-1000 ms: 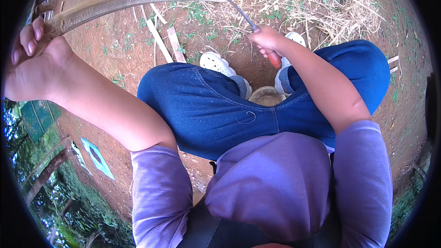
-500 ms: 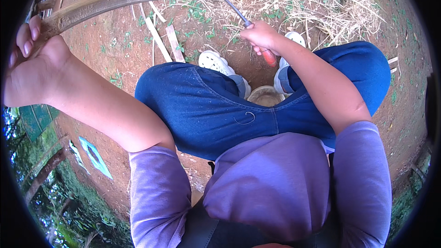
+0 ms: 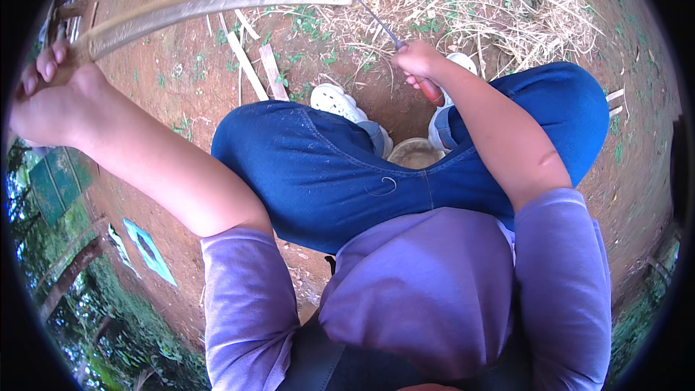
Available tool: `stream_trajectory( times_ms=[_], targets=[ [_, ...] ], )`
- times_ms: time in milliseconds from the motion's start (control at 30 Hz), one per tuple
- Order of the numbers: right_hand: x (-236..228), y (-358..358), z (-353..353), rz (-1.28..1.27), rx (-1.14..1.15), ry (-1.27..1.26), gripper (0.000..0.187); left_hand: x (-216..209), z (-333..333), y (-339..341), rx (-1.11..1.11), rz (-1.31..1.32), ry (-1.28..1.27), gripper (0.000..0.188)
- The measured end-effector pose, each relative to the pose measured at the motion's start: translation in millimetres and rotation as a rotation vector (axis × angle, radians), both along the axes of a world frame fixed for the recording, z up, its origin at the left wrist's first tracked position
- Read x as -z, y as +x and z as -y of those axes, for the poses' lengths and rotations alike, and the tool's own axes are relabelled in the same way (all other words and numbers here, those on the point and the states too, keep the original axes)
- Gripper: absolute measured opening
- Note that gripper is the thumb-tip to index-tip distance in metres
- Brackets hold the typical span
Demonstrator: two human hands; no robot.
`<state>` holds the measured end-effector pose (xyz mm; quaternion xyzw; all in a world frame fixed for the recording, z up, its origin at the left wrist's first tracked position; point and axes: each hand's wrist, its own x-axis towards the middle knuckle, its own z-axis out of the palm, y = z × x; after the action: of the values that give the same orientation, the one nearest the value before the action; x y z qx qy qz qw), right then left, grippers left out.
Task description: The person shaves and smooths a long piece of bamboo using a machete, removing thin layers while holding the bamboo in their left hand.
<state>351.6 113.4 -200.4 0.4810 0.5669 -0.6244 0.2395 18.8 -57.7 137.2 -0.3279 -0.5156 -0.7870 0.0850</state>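
Note:
My left hand [image 3: 61,101], at the far left, is closed round one end of a long, flat, pale strip [image 3: 217,3] that looks like split bamboo or wood. The strip arches across the top of the head view, its free end out in front of me. In my right hand [image 3: 420,62] is a slim-bladed tool that looks like a knife [image 3: 378,22], its red handle [image 3: 432,92] showing below my fist. The blade points up and left, and its tip is beside the strip's free end. Whether the two touch, I cannot tell.
Dry shavings and thin strips [image 3: 499,14] litter the reddish soil ahead. Two short flat pieces [image 3: 274,72] lie left of my white shoes [image 3: 337,100]. A round, pale object [image 3: 418,153] is between my feet. Further left lies a blue-edged sheet [image 3: 150,252].
The right hand has shifted slightly right and down, and the blade's tip has come down to the strip's free end. My left hand has turned slightly, and the strip has moved down a little.

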Motion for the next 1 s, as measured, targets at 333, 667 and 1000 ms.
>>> stream_trajectory(
  times_ms=[333,667,1000],
  targets=[
    [-4,-19,7,-0.163,-0.098,0.418,0.036,37,36,-52,-0.544,0.234,0.094,0.022],
    [48,-48,34,-0.108,0.022,0.322,0.034,29,65,-81,0.215,0.183,0.01,0.034],
    [37,-62,31,0.027,0.001,0.216,0.034,34,77,-93,0.251,0.202,0.007,0.038]
  ],
)
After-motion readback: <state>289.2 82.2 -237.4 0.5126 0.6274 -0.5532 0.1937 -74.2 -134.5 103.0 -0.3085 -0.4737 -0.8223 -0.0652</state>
